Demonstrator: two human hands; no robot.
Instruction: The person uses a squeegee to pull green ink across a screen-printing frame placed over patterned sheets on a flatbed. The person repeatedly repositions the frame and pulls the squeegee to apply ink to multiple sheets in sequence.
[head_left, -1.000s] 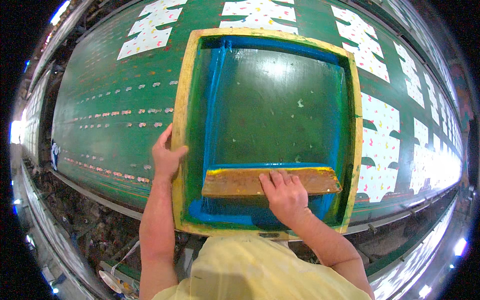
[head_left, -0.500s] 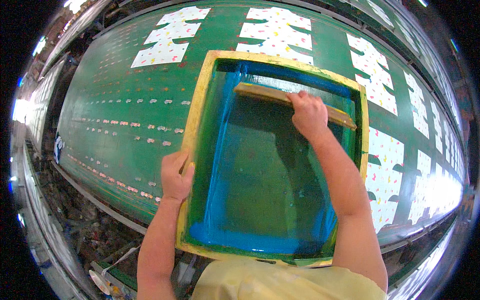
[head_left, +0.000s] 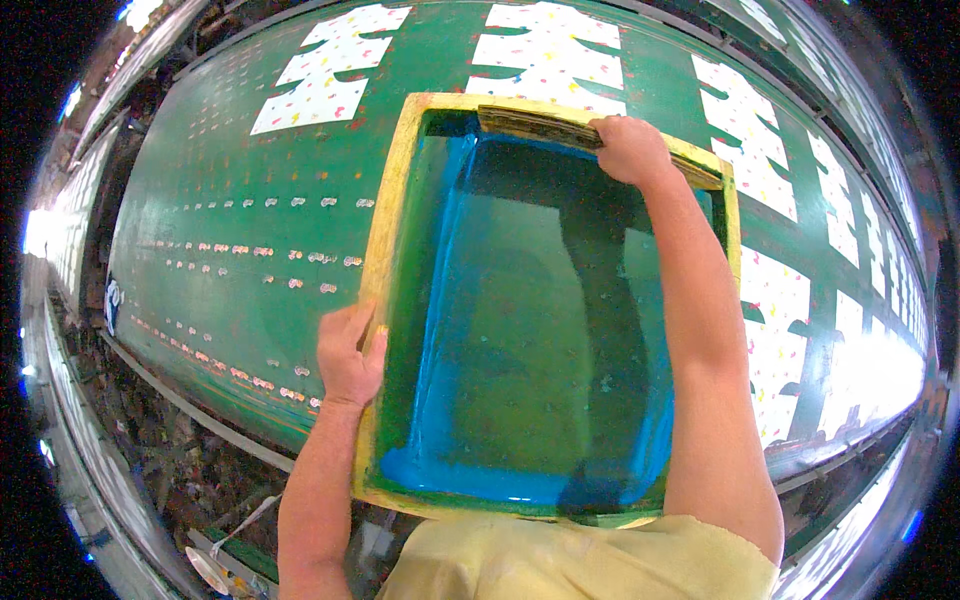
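A yellow-edged screen printing frame [head_left: 386, 245] lies on the green table, its mesh [head_left: 530, 330] dark green with bright blue ink along the left side and the near end. My left hand [head_left: 350, 352] grips the frame's left edge, thumb on top and fingers hidden beneath or outside it. At the far end, my right hand [head_left: 632, 150] is closed around a wooden squeegee [head_left: 540, 126], which lies along the inside of the far rail. The squeegee's lower edge is out of sight.
Printed white fabric pieces with small coloured motifs lie beyond the frame [head_left: 545, 55], at the far left [head_left: 325, 70] and along the right [head_left: 775, 330]. Rows of small printed marks [head_left: 235, 250] dot the green table [head_left: 240, 340]. A pale round-ended object [head_left: 207, 570] sits below the table's near-left edge.
My right hand has pushed the squeegee away from me, from inside the frame up to its far rail. My left hand stays on the left edge.
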